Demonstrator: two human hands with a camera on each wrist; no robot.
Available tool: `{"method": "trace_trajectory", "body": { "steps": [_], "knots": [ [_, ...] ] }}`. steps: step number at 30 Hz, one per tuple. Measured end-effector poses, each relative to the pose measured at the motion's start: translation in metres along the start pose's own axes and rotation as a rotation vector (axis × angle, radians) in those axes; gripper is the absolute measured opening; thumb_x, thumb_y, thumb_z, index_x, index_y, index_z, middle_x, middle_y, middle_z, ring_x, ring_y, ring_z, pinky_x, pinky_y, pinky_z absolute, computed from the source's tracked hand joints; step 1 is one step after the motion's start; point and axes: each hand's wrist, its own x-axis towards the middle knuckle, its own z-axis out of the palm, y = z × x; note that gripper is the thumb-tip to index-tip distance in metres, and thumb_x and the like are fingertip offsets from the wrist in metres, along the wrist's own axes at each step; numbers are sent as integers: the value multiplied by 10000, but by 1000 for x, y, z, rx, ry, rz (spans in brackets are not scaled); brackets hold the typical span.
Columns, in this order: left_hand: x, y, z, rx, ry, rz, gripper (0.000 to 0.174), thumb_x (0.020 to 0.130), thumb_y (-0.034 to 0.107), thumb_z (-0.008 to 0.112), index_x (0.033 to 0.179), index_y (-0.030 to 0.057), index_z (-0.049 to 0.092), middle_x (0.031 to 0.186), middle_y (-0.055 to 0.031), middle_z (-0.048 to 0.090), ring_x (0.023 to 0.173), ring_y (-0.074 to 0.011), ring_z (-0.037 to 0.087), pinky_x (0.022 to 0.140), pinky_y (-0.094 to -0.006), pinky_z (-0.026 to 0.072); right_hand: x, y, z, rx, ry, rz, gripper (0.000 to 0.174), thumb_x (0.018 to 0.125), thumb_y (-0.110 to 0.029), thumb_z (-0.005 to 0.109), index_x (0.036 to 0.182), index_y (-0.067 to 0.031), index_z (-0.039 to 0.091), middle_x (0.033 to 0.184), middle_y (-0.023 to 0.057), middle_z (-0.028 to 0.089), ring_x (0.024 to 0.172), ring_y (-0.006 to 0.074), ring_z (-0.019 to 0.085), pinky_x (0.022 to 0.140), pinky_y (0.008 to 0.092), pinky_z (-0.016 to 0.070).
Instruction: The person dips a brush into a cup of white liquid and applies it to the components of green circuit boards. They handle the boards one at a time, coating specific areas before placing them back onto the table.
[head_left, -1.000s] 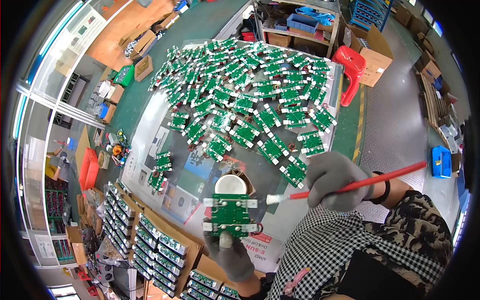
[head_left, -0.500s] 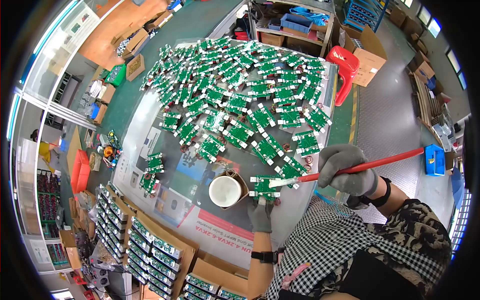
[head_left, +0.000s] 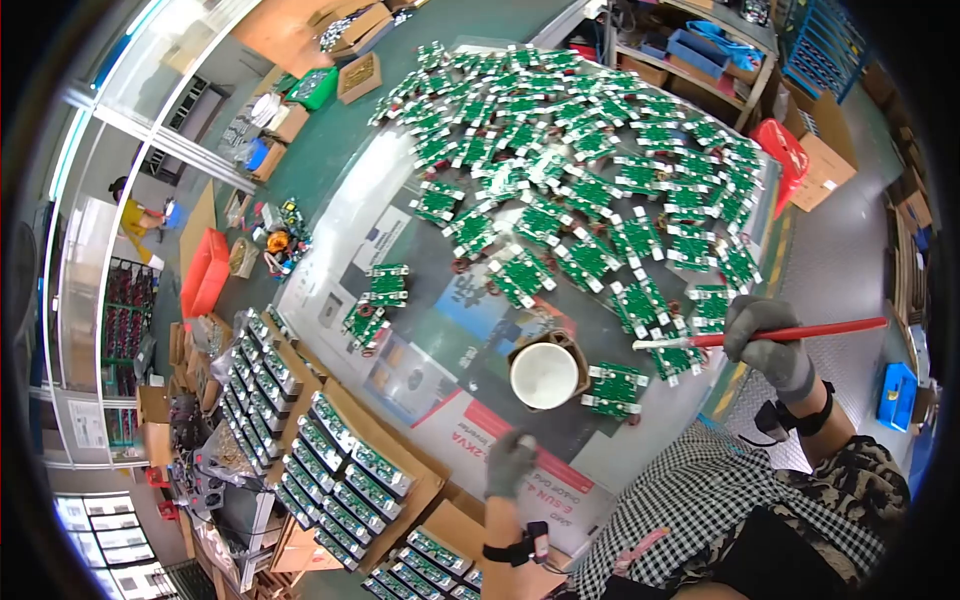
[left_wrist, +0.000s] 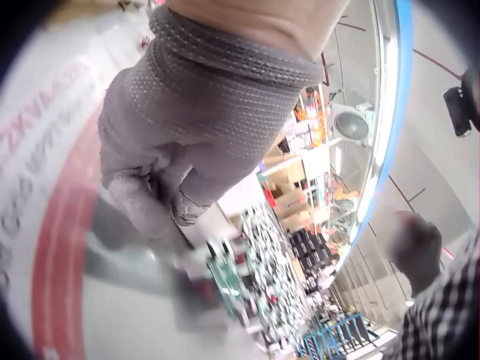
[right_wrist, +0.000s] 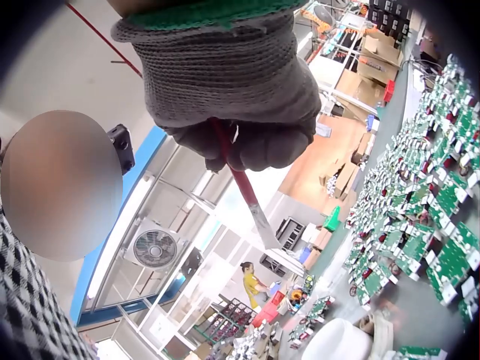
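Observation:
In the head view my gloved right hand [head_left: 765,335] grips a red-handled brush [head_left: 820,328], its pale bristles pointing left over the boards. The right wrist view shows the brush [right_wrist: 244,184] passing between curled fingers. My gloved left hand [head_left: 512,462] holds nothing and hovers over the printed table cover, left of and nearer than a white cup [head_left: 544,375]. In the left wrist view the fingers of the left hand [left_wrist: 187,135] hang loosely bent. A green circuit board [head_left: 615,388] with white end pieces lies just right of the cup.
Many similar green boards [head_left: 590,190] cover the far part of the table. Two more boards [head_left: 388,285] lie apart at the left. Cardboard trays of upright boards [head_left: 345,455] stand at the near left. A red stool [head_left: 780,150] is beyond the table's right edge.
My left hand has let go of the circuit board beside the cup and drawn away leftward. The brush has come off that board, still in my right hand. The head view has shifted.

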Motion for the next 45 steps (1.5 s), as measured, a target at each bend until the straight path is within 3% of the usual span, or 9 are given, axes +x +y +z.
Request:
{"method": "trace_trajectory", "body": {
  "steps": [10,13,17,21,25,27,34,41,45],
  "knots": [
    [175,172,-83,-47,662,411,321,897,287,544,1035,1,587,915,-80,631,730,-160,594,633,-306,491,43,18,30,90,-102,148,251,719,-96,450,829,51,620,740,131,612,650,176,566,617,308,474],
    [228,194,-91,225,1044,283,345,878,308,563,1028,-2,586,945,-127,647,825,-256,635,734,-377,494,49,17,31,58,-96,223,245,706,-84,452,821,45,626,701,120,607,634,170,560,616,307,469],
    [218,233,-66,-3,1251,83,373,797,254,640,1056,-9,585,1041,-181,642,921,-332,626,798,-406,483,53,21,27,49,-77,287,248,705,-85,458,830,44,629,708,119,611,641,168,563,622,304,470],
    [285,197,-145,-206,815,192,343,742,256,710,942,-1,602,843,-96,649,793,-238,625,701,-361,491,60,21,28,95,-119,365,177,723,-60,529,833,34,631,751,96,627,693,158,582,644,298,475],
    [214,192,-120,-246,490,118,199,744,145,695,893,49,605,746,-26,588,658,-93,542,535,-230,402,60,36,35,50,-281,394,162,803,-65,584,945,10,611,826,65,636,780,115,590,673,269,469],
    [184,175,-102,-476,397,362,116,781,96,646,880,54,600,752,-22,576,659,-103,550,538,-229,416,63,43,49,86,-295,391,169,820,-80,580,964,5,607,818,61,634,768,101,587,657,259,466],
    [69,91,-97,-579,306,478,336,871,87,544,1186,-16,486,1088,-82,569,907,-150,576,714,-244,484,76,72,95,72,-529,465,227,891,-211,480,945,-32,608,702,52,607,662,119,600,595,272,471],
    [-44,77,-81,-576,219,358,465,845,163,496,1256,-49,444,1083,-122,579,944,-199,602,747,-320,537,92,109,122,-205,-553,435,183,812,-214,526,856,-62,618,798,107,615,706,238,599,693,348,481],
    [-72,68,-71,-513,325,375,450,788,156,531,1212,6,503,1060,-111,607,916,-228,629,741,-341,559,99,88,109,223,-435,607,206,810,-153,509,800,11,633,689,48,596,572,109,562,524,245,448]
  ]
}}
